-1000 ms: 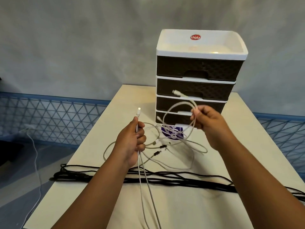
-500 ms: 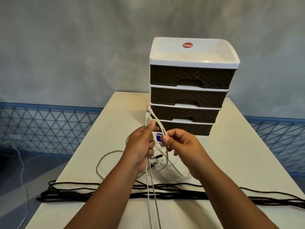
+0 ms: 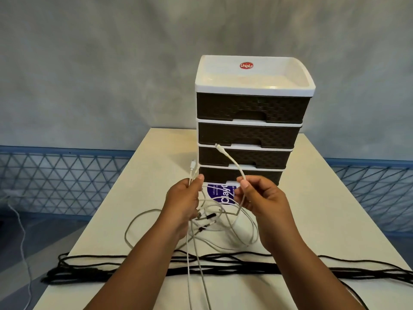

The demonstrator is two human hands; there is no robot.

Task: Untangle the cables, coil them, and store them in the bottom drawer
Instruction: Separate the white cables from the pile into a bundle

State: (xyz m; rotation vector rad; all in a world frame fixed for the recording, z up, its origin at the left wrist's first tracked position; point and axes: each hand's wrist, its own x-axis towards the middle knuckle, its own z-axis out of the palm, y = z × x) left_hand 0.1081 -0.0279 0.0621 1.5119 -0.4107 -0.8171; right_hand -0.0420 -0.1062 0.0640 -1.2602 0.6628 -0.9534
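One thin white cable is pinched by the right hand, two more by the left hand, above the tangle on the table. Ends are best fed slowly through the loops. Smooth, springy cords; bottom drawer closed.

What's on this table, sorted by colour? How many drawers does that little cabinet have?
Dark brown drawers: 4, all closed
White cable tangle: 1, held by the left hand and the right hand; strands too knotted to count
Black cable bundle: 1
Purple packet: 1
Total: 7
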